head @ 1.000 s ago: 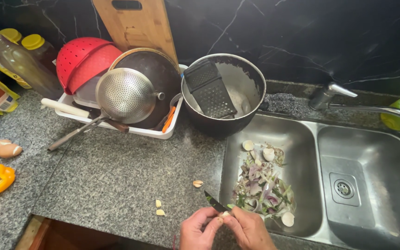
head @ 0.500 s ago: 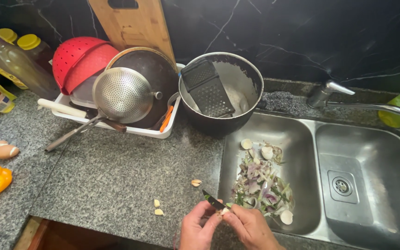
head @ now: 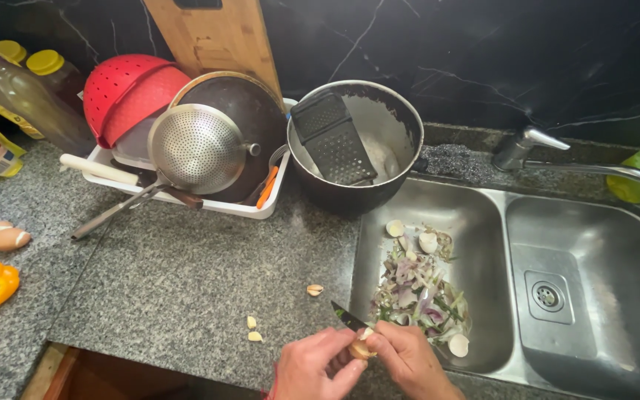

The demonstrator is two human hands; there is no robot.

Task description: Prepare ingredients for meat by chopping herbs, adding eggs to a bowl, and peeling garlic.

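At the near edge of the grey granite counter (head: 179,274), a garlic clove (head: 362,347) is pinched between the fingertips of the left hand (head: 318,367) and those of the right hand (head: 409,361). The clove sits right at the meeting point of the two grips, just left of the sink's rim. A small knife (head: 350,319) is grasped in the right hand, its dark blade pointing up and to the left, with the blade's base touching the clove. The left hand is closed on the clove from the left and below; the right hand is clenched round the knife handle, which is hidden in the fist.

Three loose garlic pieces (head: 252,328) are seen on the counter to the left of the hands, one further off towards the far side. Peelings and vegetable scraps (head: 418,285) are heaped in the left basin of the steel sink (head: 594,244), just beyond the right hand. A dark pot (head: 401,159) holding a box grater (head: 331,137) stands at the far side, beside a white dish rack (head: 209,204) in which a metal strainer (head: 195,148), a dark pan and red colanders (head: 127,92) are stacked. Two eggs (head: 0,235) lie at the far left.
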